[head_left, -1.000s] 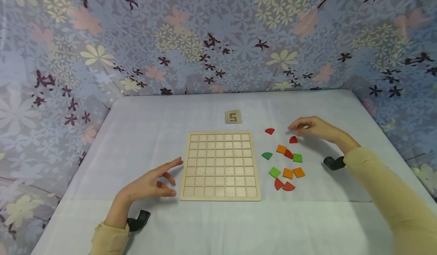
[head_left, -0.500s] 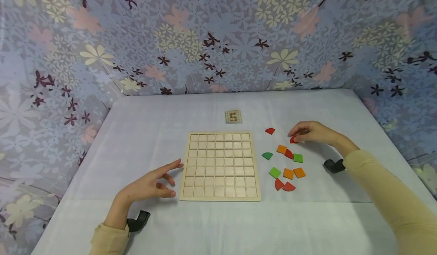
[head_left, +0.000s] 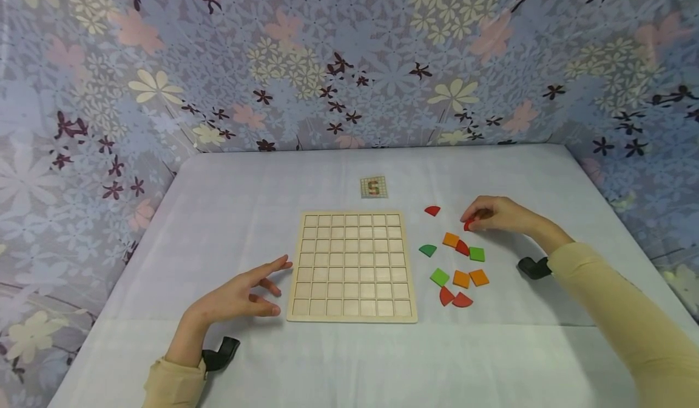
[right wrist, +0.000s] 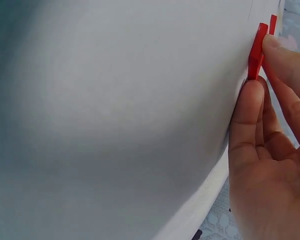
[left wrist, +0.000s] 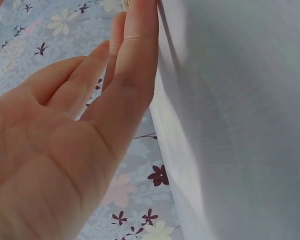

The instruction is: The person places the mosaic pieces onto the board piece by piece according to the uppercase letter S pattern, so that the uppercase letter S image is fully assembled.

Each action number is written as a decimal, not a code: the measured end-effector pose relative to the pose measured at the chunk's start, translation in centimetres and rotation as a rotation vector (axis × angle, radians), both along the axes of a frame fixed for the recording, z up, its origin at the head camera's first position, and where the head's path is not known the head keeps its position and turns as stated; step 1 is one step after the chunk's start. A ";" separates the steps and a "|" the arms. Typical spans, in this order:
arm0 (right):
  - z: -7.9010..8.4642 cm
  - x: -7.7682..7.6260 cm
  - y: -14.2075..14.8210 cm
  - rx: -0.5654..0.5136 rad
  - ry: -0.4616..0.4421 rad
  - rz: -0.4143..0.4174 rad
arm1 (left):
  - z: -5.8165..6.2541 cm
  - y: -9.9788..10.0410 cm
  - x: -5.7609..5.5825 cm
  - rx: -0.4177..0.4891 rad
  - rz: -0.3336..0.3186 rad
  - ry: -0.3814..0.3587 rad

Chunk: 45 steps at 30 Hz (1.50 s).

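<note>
My right hand (head_left: 499, 215) is over the right part of the table and pinches a red quarter-circle tile (head_left: 467, 226). In the right wrist view that red tile (right wrist: 257, 51) stands tilted between fingertip and thumb, close to the cloth. My left hand (head_left: 237, 292) has its fingers loosely extended beside the left edge of a wooden grid board (head_left: 352, 266), holding nothing. In the left wrist view the left hand (left wrist: 75, 130) shows its palm and relaxed fingers. No tiles lie in the board's squares.
Right of the board lie loose tiles: orange squares (head_left: 461, 279), light green squares (head_left: 439, 277), a dark green quarter-circle (head_left: 428, 250) and several red quarter-circles (head_left: 432, 210). A small card (head_left: 374, 187) with an S pattern lies behind the board. Floral fabric (head_left: 349, 62) rises behind the white-covered table.
My right hand has come down onto the red quarter-circle tile and closed its fingertips on it, tilting it slightly. The left hand and the board have stayed in place.
</note>
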State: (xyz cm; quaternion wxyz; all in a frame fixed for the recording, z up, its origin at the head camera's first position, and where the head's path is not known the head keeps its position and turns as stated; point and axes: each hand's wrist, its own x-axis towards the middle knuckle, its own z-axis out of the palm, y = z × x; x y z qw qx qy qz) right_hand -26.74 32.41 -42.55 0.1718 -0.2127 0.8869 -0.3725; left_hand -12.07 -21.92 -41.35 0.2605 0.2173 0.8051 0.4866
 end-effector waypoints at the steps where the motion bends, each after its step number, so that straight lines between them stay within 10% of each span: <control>1: -0.1 0.0 0.1 0.002 0.003 0.003 | 0.0 0.0 0.0 0.001 0.000 -0.003; 45: 0.1 -0.2 -1.1 0.170 0.094 -0.048 | -0.1 -0.2 0.0 0.021 -0.014 0.002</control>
